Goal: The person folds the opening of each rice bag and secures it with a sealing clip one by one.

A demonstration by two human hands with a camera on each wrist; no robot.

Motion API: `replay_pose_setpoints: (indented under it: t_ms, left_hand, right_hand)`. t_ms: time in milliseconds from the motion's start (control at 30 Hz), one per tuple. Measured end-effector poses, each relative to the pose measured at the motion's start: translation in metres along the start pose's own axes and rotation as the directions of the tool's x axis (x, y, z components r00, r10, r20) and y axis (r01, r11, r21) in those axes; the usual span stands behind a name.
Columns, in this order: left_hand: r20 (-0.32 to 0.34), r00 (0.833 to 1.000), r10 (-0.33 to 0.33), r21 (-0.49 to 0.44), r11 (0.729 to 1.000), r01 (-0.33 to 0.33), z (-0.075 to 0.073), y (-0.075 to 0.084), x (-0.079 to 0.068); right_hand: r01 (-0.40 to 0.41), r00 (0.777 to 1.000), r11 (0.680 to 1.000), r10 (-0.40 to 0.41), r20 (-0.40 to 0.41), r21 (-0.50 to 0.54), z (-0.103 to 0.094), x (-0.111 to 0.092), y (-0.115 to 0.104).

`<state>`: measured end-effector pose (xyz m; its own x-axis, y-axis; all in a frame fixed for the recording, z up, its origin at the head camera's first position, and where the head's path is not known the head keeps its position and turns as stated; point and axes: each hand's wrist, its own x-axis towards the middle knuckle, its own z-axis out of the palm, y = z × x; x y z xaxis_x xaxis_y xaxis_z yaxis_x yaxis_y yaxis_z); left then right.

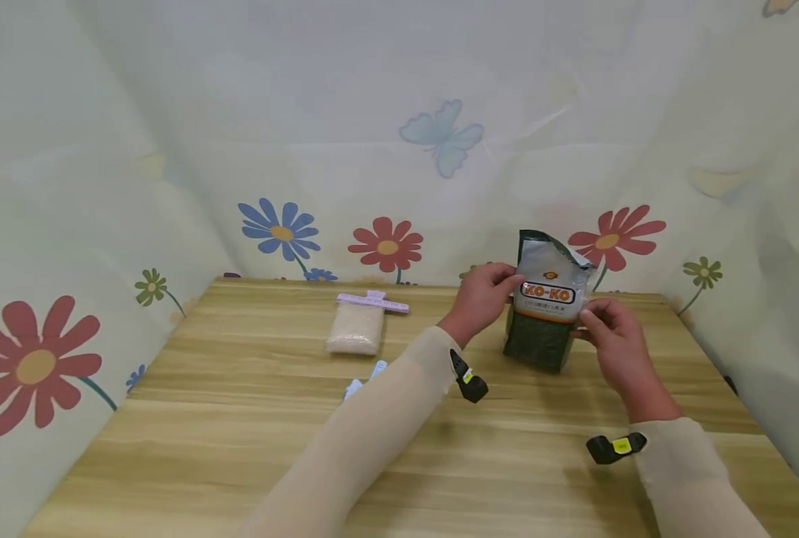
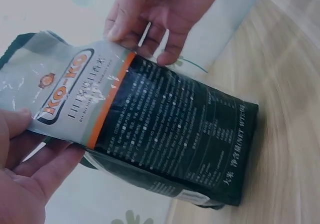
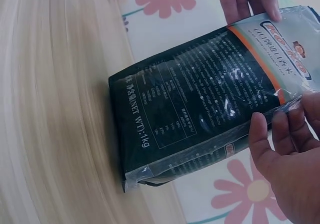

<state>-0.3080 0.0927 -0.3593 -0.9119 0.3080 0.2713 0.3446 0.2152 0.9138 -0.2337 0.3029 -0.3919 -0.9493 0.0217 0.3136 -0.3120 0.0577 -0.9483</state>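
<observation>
A dark green and silver KO-KO rice bag (image 1: 547, 295) stands upright at the back right of the table, its top uneven. In the head view, my left hand (image 1: 485, 297) grips its left edge, thumb on the front. My right hand (image 1: 617, 340) pinches the opposite edge, lower down. The left wrist view shows the left hand (image 2: 30, 169) with its thumb over the silver front and fingers behind. In the right wrist view, the right hand (image 3: 295, 164) has its fingers against the bag's side; part of it lies outside the frame.
Left of centre on the wooden table (image 1: 238, 418) lies a small clear bag of white grains (image 1: 356, 329) with a purple sealing clip (image 1: 374, 302) across its top. A light blue clip (image 1: 377, 368) is partly hidden by my left sleeve. A flower-printed sheet (image 1: 318, 172) hangs behind.
</observation>
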Motion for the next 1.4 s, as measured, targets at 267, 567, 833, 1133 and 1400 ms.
replay_pose_setpoints:
  t_ms: [267, 567, 833, 1133, 1400]
  left_hand:
    - [-0.035, 0.998, -0.042, -0.038, 0.998, 0.041, -0.017, 0.002, -0.019]
    - [-0.121, 0.988, -0.095, -0.086, 0.993, 0.085, -0.044, 0.002, -0.033]
    - [-0.175, 0.975, -0.139, -0.058, 0.990, 0.131, -0.068, 0.002, -0.048]
    - [-0.206, 0.971, -0.123, -0.060, 0.992, 0.113, -0.093, -0.001, -0.059]
    - [-0.237, 0.963, -0.127, -0.064, 0.991, 0.115, -0.106, -0.001, -0.070]
  right_hand:
    - [-0.040, 0.999, 0.995, 0.043, 0.027, -0.095, 0.015, 0.001, -0.003]
    - [-0.070, 0.994, 0.995, 0.076, 0.073, -0.075, 0.044, 0.004, -0.001]
    - [-0.055, 0.990, 0.997, 0.062, 0.128, -0.056, 0.069, 0.005, -0.003]
    - [-0.041, 0.983, 0.999, 0.044, 0.180, -0.020, 0.093, 0.006, -0.006]
    - [-0.066, 0.981, 0.998, 0.066, 0.185, -0.004, 0.109, 0.005, -0.006]
